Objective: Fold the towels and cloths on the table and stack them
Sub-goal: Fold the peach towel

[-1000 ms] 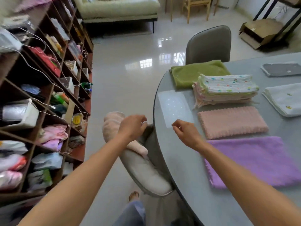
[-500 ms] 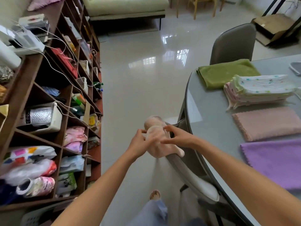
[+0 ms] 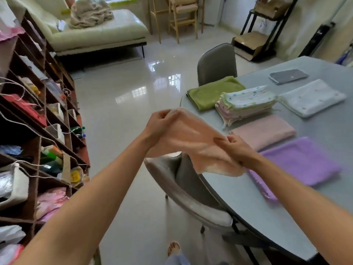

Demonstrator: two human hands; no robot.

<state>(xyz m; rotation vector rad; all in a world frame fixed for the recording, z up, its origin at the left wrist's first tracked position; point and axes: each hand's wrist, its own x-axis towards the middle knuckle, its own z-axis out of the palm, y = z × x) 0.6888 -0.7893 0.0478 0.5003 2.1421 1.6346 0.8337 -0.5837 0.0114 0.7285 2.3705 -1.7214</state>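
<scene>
Both hands hold one peach cloth in the air, above the gap between the grey chair and the edge of the table. The left hand pinches an upper corner with curled fingers, and the right hand grips the cloth lower down, near the table edge, so the fabric hangs slack and a little twisted between them. To do this step well, I think the hands should first find two neighbouring corners and pull them apart until the top edge is straight. Then the cloth can be laid flat on the bare part of the table near the purple towel and folded there. The edges look soft and wavy, so they will need smoothing before each fold. Folded pieces already lie on the table: a pink towel, a green cloth and a stack of printed cloths.
</scene>
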